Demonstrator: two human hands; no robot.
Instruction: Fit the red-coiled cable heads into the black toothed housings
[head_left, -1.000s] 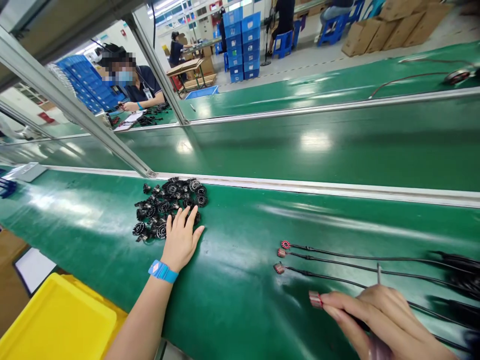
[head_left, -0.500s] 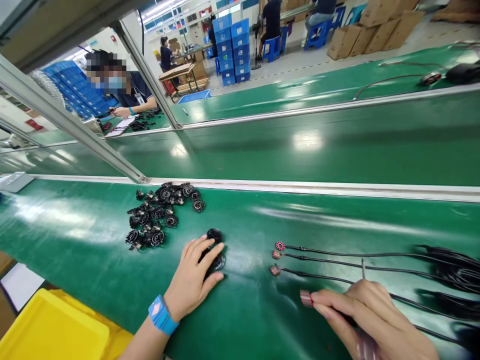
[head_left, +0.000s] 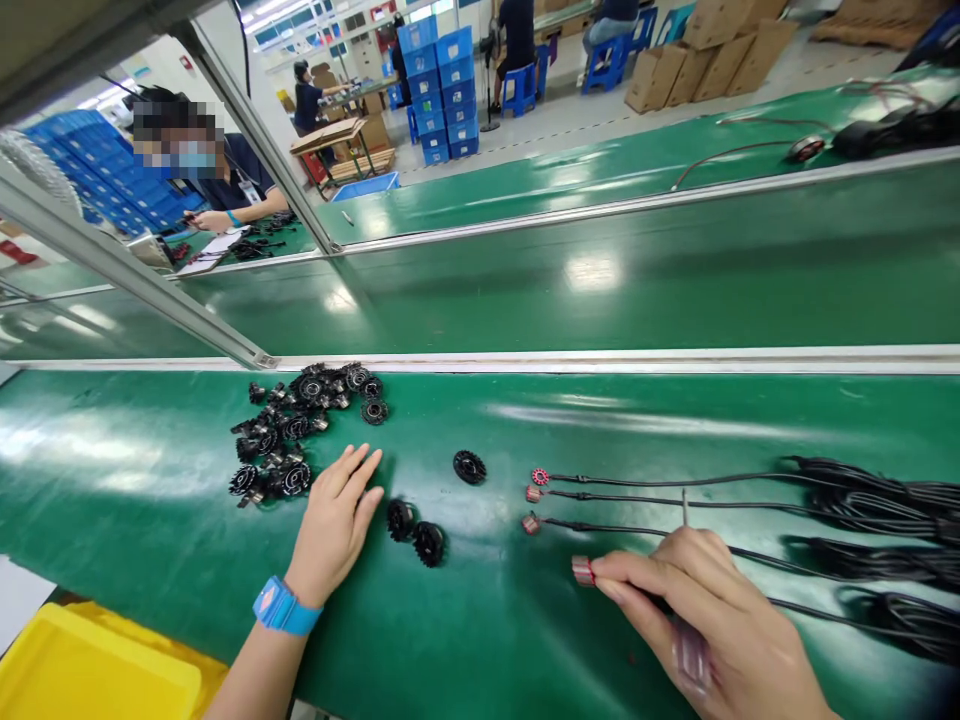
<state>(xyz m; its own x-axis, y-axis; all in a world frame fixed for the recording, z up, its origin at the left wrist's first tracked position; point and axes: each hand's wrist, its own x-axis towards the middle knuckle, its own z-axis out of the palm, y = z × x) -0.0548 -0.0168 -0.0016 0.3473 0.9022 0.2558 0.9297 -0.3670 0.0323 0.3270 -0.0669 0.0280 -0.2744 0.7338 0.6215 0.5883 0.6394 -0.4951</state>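
My left hand point(head_left: 334, 530), with a blue wristband, is over the green mat with its fingers stretched out and nothing in it. It lies between a pile of black toothed motor parts point(head_left: 296, 428) and three set apart: a pair close together point(head_left: 429, 544) and one farther back point(head_left: 470, 467). Between thumb and forefinger, my right hand point(head_left: 712, 610) pinches a small red-and-copper motor stator point(head_left: 582, 571). A screwdriver point(head_left: 691, 660) with a clear handle is also tucked in that palm, its thin shaft pointing up. Three similar stators point(head_left: 532, 523) on black cables lie just beyond.
Coiled black cables point(head_left: 892, 500) lie at the right. A yellow bin point(head_left: 97, 665) stands at the lower left. Behind the white ledge point(head_left: 600, 360) runs a green conveyor belt point(head_left: 480, 300), with a metal post point(head_left: 247, 180). A co-worker point(head_left: 225, 190) sits across it.
My left hand has moved left off the black toothed parts, leaving three of them on the mat. My right hand keeps its hold on the stator. The view has shifted slightly.
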